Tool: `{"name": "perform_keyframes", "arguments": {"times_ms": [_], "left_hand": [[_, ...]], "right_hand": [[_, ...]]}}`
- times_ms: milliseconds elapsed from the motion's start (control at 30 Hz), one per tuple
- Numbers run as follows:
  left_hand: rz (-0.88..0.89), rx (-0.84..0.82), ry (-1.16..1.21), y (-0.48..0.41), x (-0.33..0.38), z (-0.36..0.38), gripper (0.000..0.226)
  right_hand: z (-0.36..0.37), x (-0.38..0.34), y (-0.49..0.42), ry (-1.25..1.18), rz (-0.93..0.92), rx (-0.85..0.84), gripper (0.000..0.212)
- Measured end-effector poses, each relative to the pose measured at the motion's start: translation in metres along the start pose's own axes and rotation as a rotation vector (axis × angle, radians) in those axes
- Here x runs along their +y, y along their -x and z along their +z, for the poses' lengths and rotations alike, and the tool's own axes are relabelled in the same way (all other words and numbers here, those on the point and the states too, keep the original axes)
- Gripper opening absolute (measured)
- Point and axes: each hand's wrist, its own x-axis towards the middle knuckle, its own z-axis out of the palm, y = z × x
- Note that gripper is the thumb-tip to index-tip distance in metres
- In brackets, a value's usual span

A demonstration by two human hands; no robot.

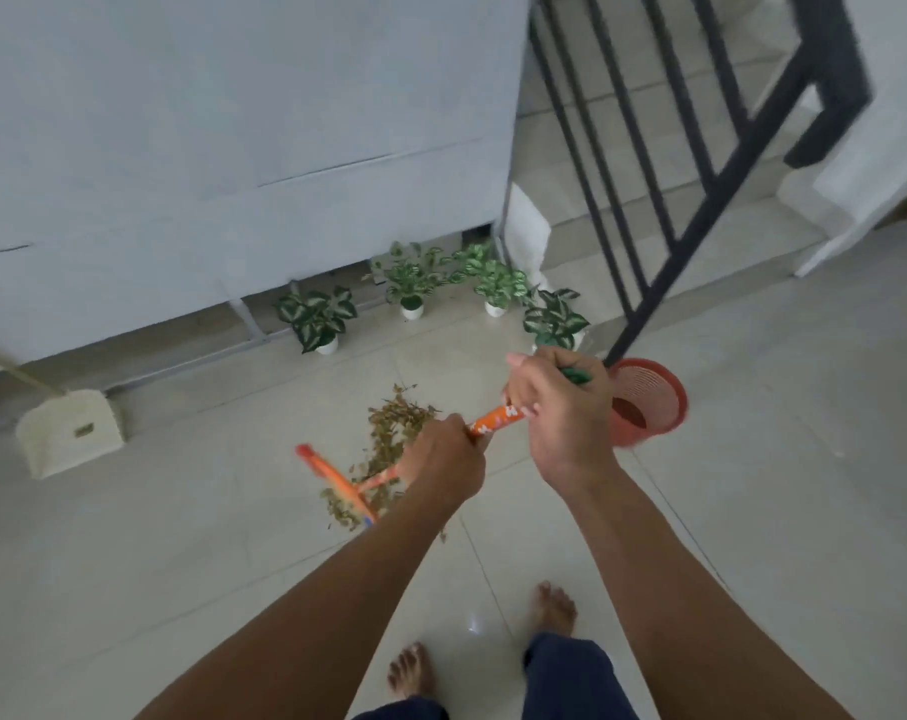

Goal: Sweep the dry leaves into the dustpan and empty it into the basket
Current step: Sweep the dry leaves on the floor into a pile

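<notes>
left hand (443, 459): wrapped round the broom handle low down, fingers curled tight and pressed together, knuckles up
right hand (560, 407): higher up the same handle, fingers curled round it, thumb raised at the top end
broom (495, 420): orange stick with white print, green tip poking out past the right hand, slanting down to the left
broom head (334, 480): orange, blurry, down at the near-left edge of the leaves
dry leaves (396, 420): brownish heap on the floor, mid-frame, just beyond the left hand, a few strays trailing toward the broom head
dustpan (69, 433): cream, parked by the wall way off to the left, long handle leaning up, well apart from the leaves
basket (648, 402): red mesh, on the floor at the foot of the black railing (830, 85), partly tucked behind the right hand
potted plants (409, 280): four small ones in white pots, lined up along the wall behind the heap
feet (412, 667): bare, on pale tiles near the bottom edge
</notes>
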Motion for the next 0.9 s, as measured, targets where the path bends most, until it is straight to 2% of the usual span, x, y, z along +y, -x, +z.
{"name": "perform_keyframes", "arguments": {"times_ms": [167, 267, 400, 500, 667, 767, 900], "left_hand": [[-0.253, 0.04, -0.047, 0.007, -0.04, 0.013, 0.042], [-0.418, 0.013, 0.017, 0.014, -0.059, 0.041, 0.035], [-0.58, -0.078, 0.123, 0.01, -0.06, 0.092, 0.029], [-0.577, -0.135, 0.195, -0.011, -0.03, 0.124, 0.025], [-0.436, -0.131, 0.279, -0.068, 0.051, 0.13, 0.024], [-0.374, -0.054, 0.264, -0.092, 0.09, 0.113, 0.026], [-0.402, 0.13, 0.206, -0.096, 0.115, 0.091, 0.028]], "right_hand": [[-0.002, 0.042, -0.023, -0.13, 0.189, -0.284, 0.05], [-0.011, 0.078, -0.02, -0.092, 0.343, -0.455, 0.059], [-0.037, 0.126, -0.008, 0.057, 0.444, -0.508, 0.061], [-0.072, 0.133, -0.017, 0.161, 0.432, -0.459, 0.058], [-0.126, 0.104, -0.087, 0.214, 0.315, -0.379, 0.06], [-0.135, 0.074, -0.13, 0.121, 0.27, -0.416, 0.061], [-0.122, 0.044, -0.17, -0.015, 0.254, -0.546, 0.055]]}}
